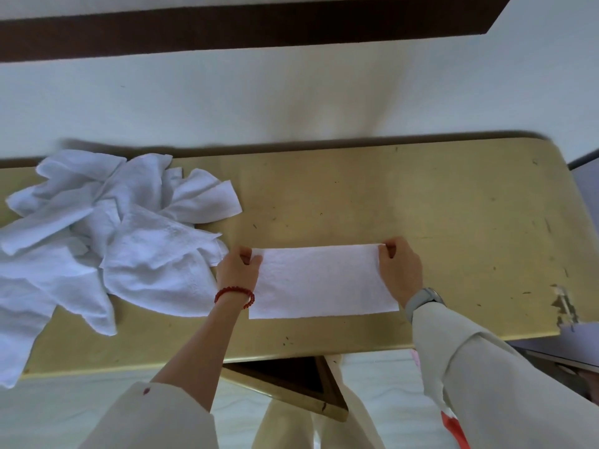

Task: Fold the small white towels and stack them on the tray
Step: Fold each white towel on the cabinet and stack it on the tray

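A small white towel (pixel 321 280) lies flat on the yellow-gold tabletop (pixel 437 205), folded into a long rectangle. My left hand (pixel 238 267) pinches its far left corner; a red bead bracelet is on that wrist. My right hand (pixel 400 267) pinches its far right corner; a watch sits on that wrist. A heap of several unfolded white towels (pixel 107 228) covers the left part of the table, touching close to my left hand. A dark tray with a gold rim (pixel 324 408) shows partly below the table's near edge, between my arms.
A white wall with a dark brown band (pixel 227 30) rises behind the table. The table's right end has chipped paint (pixel 564 306). A grey surface (pixel 583 345) lies beyond the right edge. White floor shows below.
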Demonstrator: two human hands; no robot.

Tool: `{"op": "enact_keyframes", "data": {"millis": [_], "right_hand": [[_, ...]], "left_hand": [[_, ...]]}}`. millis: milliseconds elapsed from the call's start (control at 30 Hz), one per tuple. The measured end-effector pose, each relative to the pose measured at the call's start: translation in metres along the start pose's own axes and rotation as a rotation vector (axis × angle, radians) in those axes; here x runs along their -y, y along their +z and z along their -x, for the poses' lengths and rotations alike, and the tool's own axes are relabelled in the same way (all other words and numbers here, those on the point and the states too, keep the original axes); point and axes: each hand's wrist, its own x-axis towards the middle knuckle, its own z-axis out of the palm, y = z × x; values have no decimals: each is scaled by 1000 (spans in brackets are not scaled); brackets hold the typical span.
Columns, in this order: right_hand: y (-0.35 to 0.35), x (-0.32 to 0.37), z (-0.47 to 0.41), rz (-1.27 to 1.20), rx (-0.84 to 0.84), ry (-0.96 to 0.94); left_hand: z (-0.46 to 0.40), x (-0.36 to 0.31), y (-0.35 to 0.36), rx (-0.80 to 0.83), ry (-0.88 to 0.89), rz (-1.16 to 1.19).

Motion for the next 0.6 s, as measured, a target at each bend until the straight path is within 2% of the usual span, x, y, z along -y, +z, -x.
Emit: {"op": "enact_keyframes", "data": {"millis": [267,467,533,600], "right_hand": [[-2,-4,-1,-108,-41,-5],[-1,-8,-3,-101,-50,-33],[-1,-8,0,-27,-144,-142],[2,-8,7,159,-275,-413]], "left_hand": [[-3,-5,-8,75,-62,0],[-3,-5,-13,137,-134,47],[5,-6,-11,28,-34,-37],[19,-6,-3,-136,247,-197]]}}
